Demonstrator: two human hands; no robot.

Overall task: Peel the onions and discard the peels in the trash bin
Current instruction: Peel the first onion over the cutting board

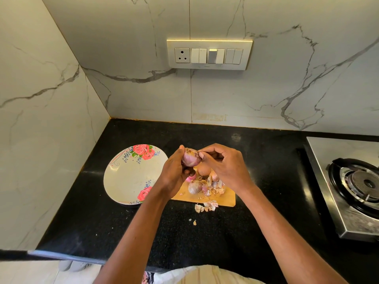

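My left hand point(174, 171) grips a purple onion point(190, 158) above the wooden cutting board point(227, 198). My right hand point(223, 162) pinches the skin at the onion's top right side. On the board lie another purple onion point(194, 187), a brown-skinned onion point(204, 170) partly hidden by my hands, and a heap of loose peels point(214, 187). More peels point(206, 206) lie on the black counter at the board's front edge. No trash bin is in view.
A floral plate point(127, 181) sits left of the board. A steel gas stove point(352, 181) stands at the right. Marble walls close the back and left, with a switch panel point(209, 54) on the back wall. The counter's front edge point(67, 256) runs below.
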